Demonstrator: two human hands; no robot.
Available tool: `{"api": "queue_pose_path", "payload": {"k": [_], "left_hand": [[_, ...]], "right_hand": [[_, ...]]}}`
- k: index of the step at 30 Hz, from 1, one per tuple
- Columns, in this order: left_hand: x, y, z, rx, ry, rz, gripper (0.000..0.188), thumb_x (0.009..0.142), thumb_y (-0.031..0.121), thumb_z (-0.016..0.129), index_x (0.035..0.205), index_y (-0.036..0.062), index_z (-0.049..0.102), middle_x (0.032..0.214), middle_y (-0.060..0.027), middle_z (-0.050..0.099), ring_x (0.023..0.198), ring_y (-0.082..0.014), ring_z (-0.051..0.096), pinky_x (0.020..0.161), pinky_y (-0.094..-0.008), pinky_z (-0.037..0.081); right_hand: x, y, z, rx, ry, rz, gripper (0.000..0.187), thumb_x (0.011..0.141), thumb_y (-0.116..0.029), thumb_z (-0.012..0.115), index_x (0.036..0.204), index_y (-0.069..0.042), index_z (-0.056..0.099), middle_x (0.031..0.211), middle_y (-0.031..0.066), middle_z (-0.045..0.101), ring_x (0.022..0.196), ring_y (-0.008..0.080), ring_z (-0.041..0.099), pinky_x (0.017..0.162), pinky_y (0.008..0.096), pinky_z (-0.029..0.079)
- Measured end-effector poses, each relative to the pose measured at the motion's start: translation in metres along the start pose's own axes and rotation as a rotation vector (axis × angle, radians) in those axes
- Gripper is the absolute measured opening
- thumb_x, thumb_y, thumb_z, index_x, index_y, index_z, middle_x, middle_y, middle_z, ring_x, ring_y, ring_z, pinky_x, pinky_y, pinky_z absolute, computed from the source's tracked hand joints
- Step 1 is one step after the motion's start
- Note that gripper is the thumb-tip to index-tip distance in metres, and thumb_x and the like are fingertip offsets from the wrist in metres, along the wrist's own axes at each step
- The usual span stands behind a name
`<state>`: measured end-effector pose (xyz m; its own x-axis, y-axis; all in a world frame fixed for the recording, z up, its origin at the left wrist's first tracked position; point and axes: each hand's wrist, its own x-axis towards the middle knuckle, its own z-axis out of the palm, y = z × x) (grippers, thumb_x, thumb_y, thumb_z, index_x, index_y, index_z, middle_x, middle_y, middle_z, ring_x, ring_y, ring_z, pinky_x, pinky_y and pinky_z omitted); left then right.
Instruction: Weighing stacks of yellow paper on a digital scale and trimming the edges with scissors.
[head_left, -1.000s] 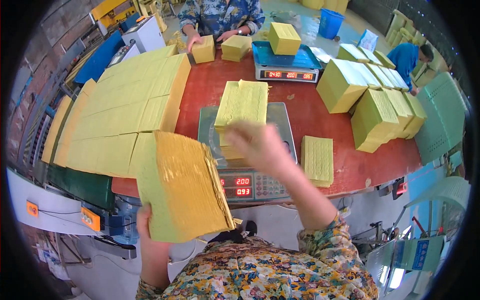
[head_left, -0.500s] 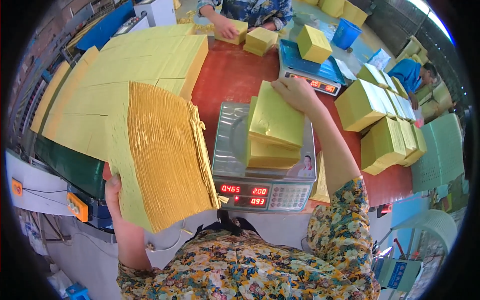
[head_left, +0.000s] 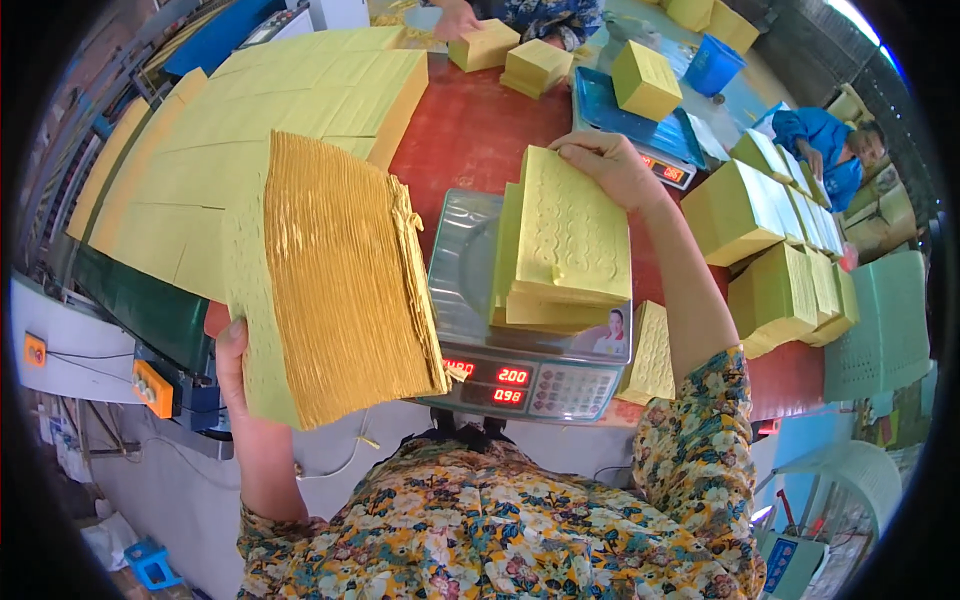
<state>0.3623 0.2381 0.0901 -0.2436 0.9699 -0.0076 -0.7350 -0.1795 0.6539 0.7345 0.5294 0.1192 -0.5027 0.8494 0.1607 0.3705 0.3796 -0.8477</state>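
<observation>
My left hand (head_left: 232, 370) is closed on a thick stack of yellow paper (head_left: 345, 290), thumb on its near left face. The stack is tilted, its layered edges fanned toward me, with a few ragged sheets along its right side. My right hand (head_left: 608, 168) pinches the far right top edge of a smaller bundle of yellow paper (head_left: 575, 225), whose top sheets show rows of wavy punched marks. That bundle rests over the steel pan of a digital scale (head_left: 460, 235), with other yellow sheets beneath it. The left stack partly covers the scale's red-lit display.
Long rows of yellow paper (head_left: 300, 90) cover the table's left side. A second scale (head_left: 590, 100) bears a yellow block (head_left: 646, 80). More paper blocks (head_left: 735, 215) stand at right; a loose bundle (head_left: 652, 355) lies beside my scale. Two people work beyond the red table (head_left: 465, 115).
The bundle under my right hand is tipped up more, showing its punched face. The scale's lit reading has changed. Across the table, the co-worker's hand has shifted off a yellow block.
</observation>
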Motion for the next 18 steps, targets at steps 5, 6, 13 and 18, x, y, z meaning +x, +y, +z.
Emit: {"api": "queue_pose_path", "payload": {"k": [5,6,13,18], "left_hand": [[-0.012,-0.008,0.005,-0.028,0.031,0.003,0.044,0.094,0.03,0.058,0.128,0.0022,0.058,0.125,-0.0105,0.065,0.111,-0.0238,0.064,0.095,-0.0416,0.052],[-0.014,-0.009,0.006,-0.025,0.037,0.003,0.044,0.094,0.03,0.058,0.128,0.0022,0.058,0.125,-0.0105,0.065,0.111,-0.0238,0.064,0.095,-0.0416,0.052],[-0.026,-0.027,0.032,-0.041,0.027,0.011,0.026,0.095,0.022,0.054,0.11,0.0025,0.064,0.111,-0.0083,0.069,0.1,-0.0209,0.067,0.087,-0.0387,0.056],[-0.027,-0.031,0.046,-0.129,0.005,-0.045,0.02,0.095,0.016,0.053,0.098,0.0018,0.066,0.103,-0.0091,0.07,0.092,-0.0202,0.069,0.08,-0.0343,0.059]], "right_hand": [[0.004,0.004,0.009,0.074,-0.057,0.0,0.024,0.096,-0.021,0.064,0.106,0.0,0.071,0.09,0.0038,0.069,0.08,0.0096,0.062,0.073,0.0284,0.053],[0.004,0.003,0.01,0.062,-0.055,0.008,0.025,0.095,-0.021,0.064,0.105,0.0,0.071,0.09,0.004,0.069,0.08,0.0098,0.062,0.072,0.0284,0.053],[0.011,0.022,0.0,-0.049,0.035,-0.047,0.023,0.094,-0.02,0.065,0.104,0.001,0.071,0.092,0.006,0.07,0.08,0.0111,0.063,0.073,0.0295,0.053],[0.0,0.018,0.008,-0.21,0.041,-0.122,0.031,0.094,-0.027,0.064,0.111,-0.003,0.07,0.1,0.0114,0.07,0.087,0.0195,0.066,0.079,0.0328,0.052]]}}
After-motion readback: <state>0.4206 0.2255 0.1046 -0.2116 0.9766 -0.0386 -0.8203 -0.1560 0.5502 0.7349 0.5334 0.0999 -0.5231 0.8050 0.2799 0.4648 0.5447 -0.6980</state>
